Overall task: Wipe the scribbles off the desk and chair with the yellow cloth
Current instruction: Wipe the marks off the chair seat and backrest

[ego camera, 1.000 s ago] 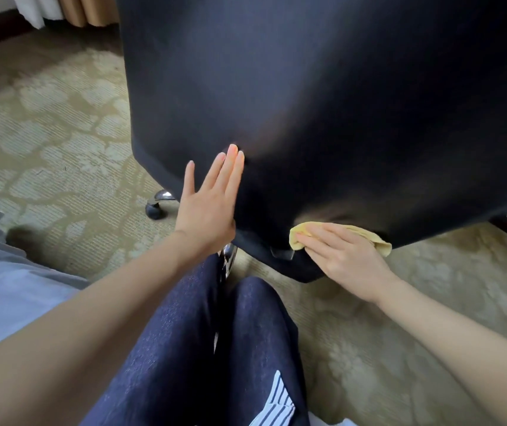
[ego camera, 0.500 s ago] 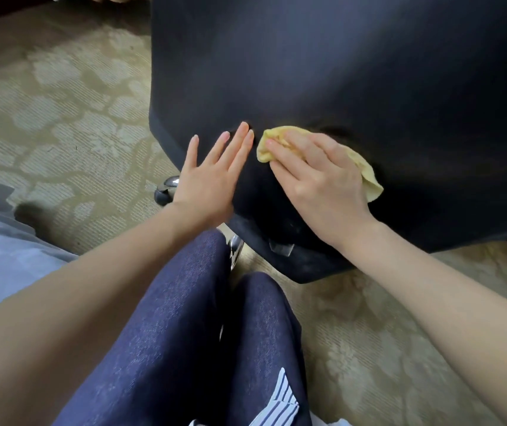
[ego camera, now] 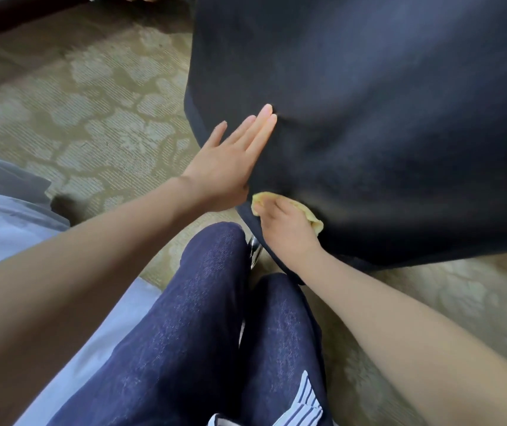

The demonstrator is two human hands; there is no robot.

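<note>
left hand: fingers straight and together, palm flat against the dark fabric of the chair, holding nothing; right hand: fingers curled over the yellow cloth, pressing it to the chair's lower edge just below the left palm. cloth mostly hidden under the right hand, only its yellow ends showing; any scribbles on the dark fabric cannot be made out, and the chair is cut off at top and right. also present: legs in dark jeans, a chrome part half hidden behind the knee, patterned carpet, pale bedding at left.
</note>
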